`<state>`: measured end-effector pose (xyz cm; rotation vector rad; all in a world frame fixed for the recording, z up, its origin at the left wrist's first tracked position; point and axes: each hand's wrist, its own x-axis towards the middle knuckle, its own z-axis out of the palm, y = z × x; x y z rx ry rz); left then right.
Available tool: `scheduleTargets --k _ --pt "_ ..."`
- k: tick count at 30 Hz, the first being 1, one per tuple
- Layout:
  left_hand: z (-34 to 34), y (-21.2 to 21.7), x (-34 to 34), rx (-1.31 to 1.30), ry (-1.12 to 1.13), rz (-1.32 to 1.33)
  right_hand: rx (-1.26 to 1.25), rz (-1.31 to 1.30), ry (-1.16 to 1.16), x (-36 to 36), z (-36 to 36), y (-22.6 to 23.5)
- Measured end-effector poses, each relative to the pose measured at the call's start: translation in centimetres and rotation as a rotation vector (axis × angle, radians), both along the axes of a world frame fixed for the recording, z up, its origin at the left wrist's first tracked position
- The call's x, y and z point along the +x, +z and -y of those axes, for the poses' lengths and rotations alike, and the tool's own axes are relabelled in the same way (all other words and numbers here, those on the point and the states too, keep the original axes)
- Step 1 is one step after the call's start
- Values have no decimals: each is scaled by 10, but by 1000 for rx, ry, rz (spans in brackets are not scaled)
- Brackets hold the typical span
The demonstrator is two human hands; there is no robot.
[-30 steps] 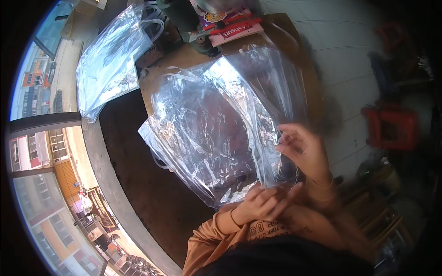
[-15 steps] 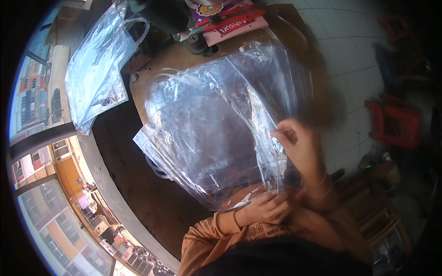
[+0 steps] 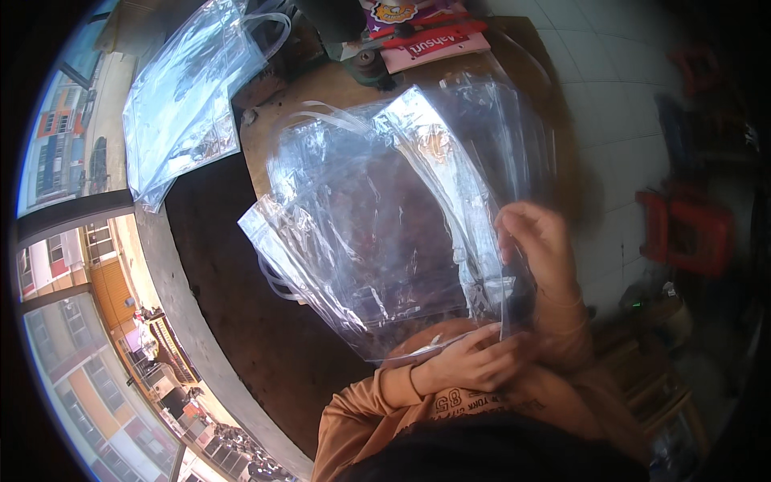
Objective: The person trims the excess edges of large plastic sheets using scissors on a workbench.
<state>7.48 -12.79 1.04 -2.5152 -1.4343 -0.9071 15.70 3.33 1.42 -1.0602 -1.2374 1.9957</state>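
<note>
A clear plastic bag (image 3: pixel 377 233) lies spread in front of me, with shiny folded side strips and clear loop handles along its far and left sides. My left hand (image 3: pixel 474 361) is closed on its near right edge, close to my body. My right hand (image 3: pixel 540 245) is at the bag's right side, fingers curled and pinching the edge of a folded strip (image 3: pixel 462 189). More clear plastic lies beneath and beyond the bag, toward the table's right side.
Another clear bag (image 3: pixel 189 104) with a handle lies at the far left, by the window. A dark machine part (image 3: pixel 368 68) and a pink printed package (image 3: pixel 438 52) stand at the back of the brown table (image 3: pixel 321 88). Red stools (image 3: pixel 691 233) are on the tiled floor at right.
The right folded strip now lies flatter and straighter, its far end spread out. My right hand has moved slightly right along it; my left hand stays at the near edge.
</note>
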Motion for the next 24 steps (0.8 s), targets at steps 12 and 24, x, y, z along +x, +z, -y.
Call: scheduleTargets --k 12,24 --pt "-94 61 -120 -130 294 -213 601 193 157 5 16 36" --pt "-84 78 -126 115 310 -121 291 89 108 18 10 24"
